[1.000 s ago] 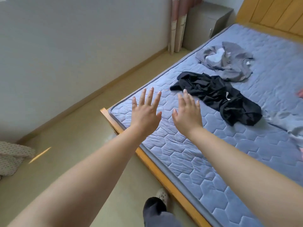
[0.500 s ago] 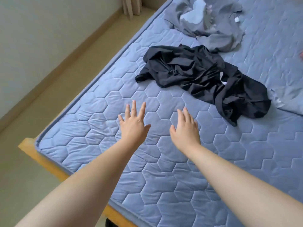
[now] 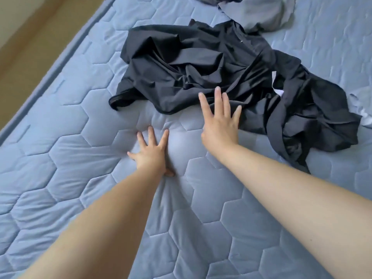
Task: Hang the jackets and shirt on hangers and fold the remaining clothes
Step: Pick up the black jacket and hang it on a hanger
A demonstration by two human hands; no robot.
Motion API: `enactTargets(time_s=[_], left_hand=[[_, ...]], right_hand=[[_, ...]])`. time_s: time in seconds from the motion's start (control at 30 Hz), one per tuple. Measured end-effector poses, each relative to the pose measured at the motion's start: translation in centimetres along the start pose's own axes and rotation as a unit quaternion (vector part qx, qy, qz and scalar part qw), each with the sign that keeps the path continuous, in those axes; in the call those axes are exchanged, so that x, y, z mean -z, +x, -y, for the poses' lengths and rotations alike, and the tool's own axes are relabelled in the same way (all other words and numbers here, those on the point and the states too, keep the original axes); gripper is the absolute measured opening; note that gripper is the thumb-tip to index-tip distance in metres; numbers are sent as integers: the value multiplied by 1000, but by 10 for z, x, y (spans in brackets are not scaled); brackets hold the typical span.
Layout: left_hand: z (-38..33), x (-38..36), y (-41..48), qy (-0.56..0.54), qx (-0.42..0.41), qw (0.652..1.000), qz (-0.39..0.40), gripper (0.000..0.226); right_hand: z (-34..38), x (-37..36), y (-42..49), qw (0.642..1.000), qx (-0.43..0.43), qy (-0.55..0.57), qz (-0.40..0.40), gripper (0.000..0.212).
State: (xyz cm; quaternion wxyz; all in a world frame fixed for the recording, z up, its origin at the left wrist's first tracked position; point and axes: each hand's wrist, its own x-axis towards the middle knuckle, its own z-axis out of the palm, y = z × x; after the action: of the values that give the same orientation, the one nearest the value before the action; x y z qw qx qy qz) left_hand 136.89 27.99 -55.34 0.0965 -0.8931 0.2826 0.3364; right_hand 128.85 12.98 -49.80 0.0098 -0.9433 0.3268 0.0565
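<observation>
Blue mattress (image 3: 60, 158) | left hand (image 3: 151, 156) now pressed flat on it | right hand (image 3: 219, 125) splayed, reached black garment (image 3: 201, 67)

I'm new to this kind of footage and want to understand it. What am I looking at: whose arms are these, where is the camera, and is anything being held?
There is no machine here. A person works with bare hands, and one wide-angle camera worn on their head looks down, so both arms enter from the bottom edge. The left hand lies flat, pressing into the blue quilted mattress. The right hand reaches with straight, spread fingers to the near edge of a crumpled black garment; whether it touches the cloth is unclear. A grey garment lies beyond that. Neither hand holds anything.
</observation>
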Motion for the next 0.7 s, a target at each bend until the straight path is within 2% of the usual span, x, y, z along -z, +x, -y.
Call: enactTargets(time_s=[0.07, 0.13, 0.2, 0.27, 0.4, 0.47, 0.53, 0.57, 0.63, 0.7], left_hand=[[-4, 5, 10, 9, -2, 1000, 15, 140], [-6, 4, 13, 14, -1, 1000, 24, 142], [-6, 0, 15, 14, -2, 1000, 27, 143], [-4, 1, 18, 8, -5, 1000, 24, 142], [0, 2, 17, -12, -11, 1000, 13, 139], [2, 2, 16, -20, -14, 1000, 3, 137], [1, 3, 14, -19, -14, 1000, -7, 135], [0, 3, 14, -17, -14, 1000, -12, 135], [-3, 3, 12, -15, -12, 1000, -20, 135], [-5, 2, 11, -17, -12, 999, -25, 134]], right_hand=[[-13, -1, 44, 998, 9, -60, -14, 100], [-26, -2, 82, 996, -6, -81, 27, 95], [-36, -10, 101, 995, -24, -45, 90, 64], [-37, -16, 99, 995, -39, 8, 92, 36], [-25, -22, 54, 995, -12, 74, 68, 24], [-33, -18, 40, 992, 13, 127, -14, 27], [-57, -12, 51, 990, -13, 67, -124, 41], [-72, -9, 61, 991, -53, 26, -123, 58], [-98, -4, 78, 984, -174, 39, 12, 95], [-109, -7, 85, 948, -260, 113, 148, 111]])
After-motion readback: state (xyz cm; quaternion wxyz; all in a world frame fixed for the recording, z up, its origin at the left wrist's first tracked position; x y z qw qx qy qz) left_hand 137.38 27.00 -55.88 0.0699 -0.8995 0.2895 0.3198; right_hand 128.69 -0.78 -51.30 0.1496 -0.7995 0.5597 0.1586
